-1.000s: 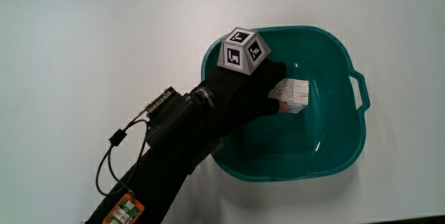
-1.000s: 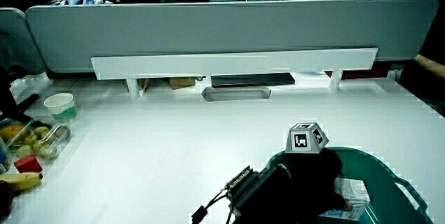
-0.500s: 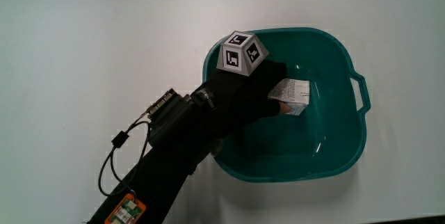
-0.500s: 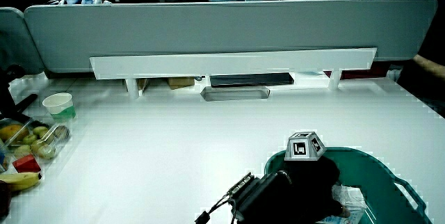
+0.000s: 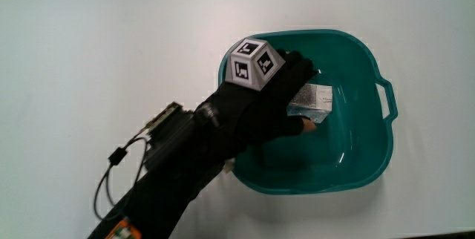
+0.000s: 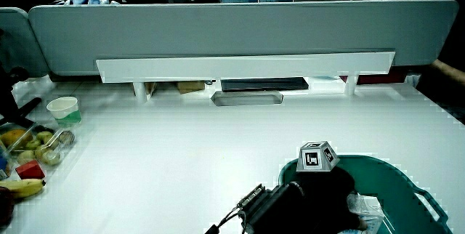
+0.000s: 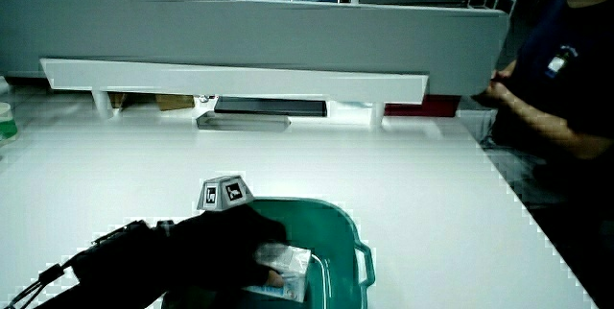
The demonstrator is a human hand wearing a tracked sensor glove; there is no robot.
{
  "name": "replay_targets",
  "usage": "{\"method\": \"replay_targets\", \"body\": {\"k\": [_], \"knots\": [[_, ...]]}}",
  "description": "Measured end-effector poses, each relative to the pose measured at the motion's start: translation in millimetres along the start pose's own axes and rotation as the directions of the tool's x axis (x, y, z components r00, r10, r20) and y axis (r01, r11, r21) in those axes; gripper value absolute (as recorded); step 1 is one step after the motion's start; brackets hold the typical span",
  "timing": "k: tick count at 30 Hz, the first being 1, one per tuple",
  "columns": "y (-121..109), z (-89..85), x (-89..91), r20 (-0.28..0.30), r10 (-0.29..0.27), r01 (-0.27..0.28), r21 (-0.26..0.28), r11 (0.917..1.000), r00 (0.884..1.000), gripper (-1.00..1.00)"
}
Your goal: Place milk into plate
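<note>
The hand is loosening and lifting off the milk carton; its fingers, curled on the carton half a second ago, are now spreading above it. The carton is lying inside the teal basin, so the placement looks essentially done.

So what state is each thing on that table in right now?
Milk carton: lying on its side inside the basin, under the hand.
Teal basin: upright on the table, holding only the carton.
Hand: reaching into the basin, resting on the carton.
Paper cup: upright near the table's edge.
Banana: lying flat beside the food containers.
</note>
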Motion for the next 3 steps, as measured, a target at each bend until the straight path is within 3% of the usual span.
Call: {"method": "replay_targets", "body": {"k": [3], "knots": [[-25.1, 13.8, 19.9, -0.08, 0.003, -0.001, 0.025, 0.9997, 0.997, -0.86]]}}
